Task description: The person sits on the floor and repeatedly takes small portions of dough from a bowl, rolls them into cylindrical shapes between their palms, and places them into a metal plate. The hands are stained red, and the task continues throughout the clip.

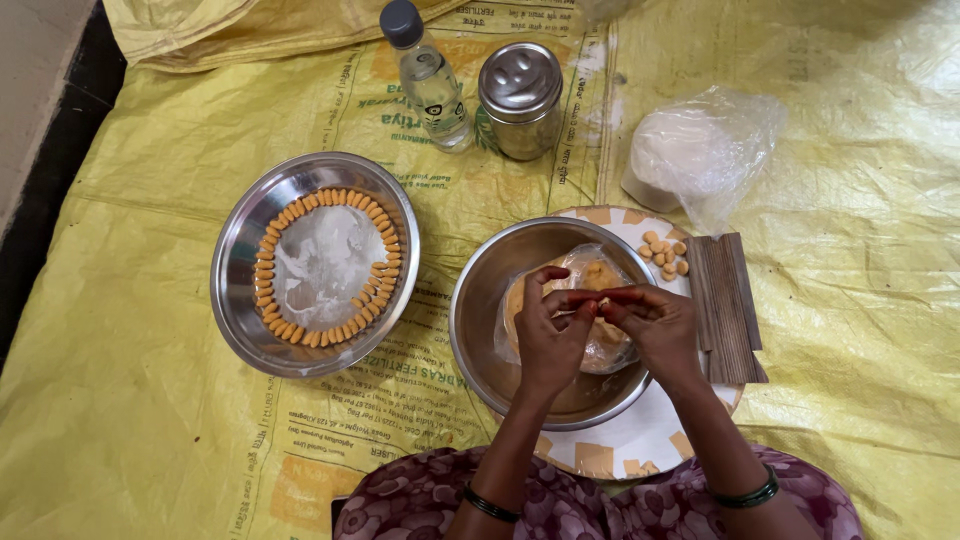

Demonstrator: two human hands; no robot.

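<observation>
Both hands, left hand point(548, 335) and right hand point(655, 325), pinch a dough bit point(600, 303) over the steel bowl point(480, 320); shaping seems underway; next likely needs gentle rolling.

A yellow-orange dough lump point(590, 275) sits in clear plastic wrap point(612, 345) inside the steel bowl point(480, 310), near centre. A small dough bit point(598, 303) is pinched above it.

Bottle point(428, 75); steel shaker point(520, 100); flour bag point(700, 150).

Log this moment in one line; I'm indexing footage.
left hand, right hand: pinching dough over steel bowl | plate: shaped pieces ringed | small balls beside bowl
</observation>
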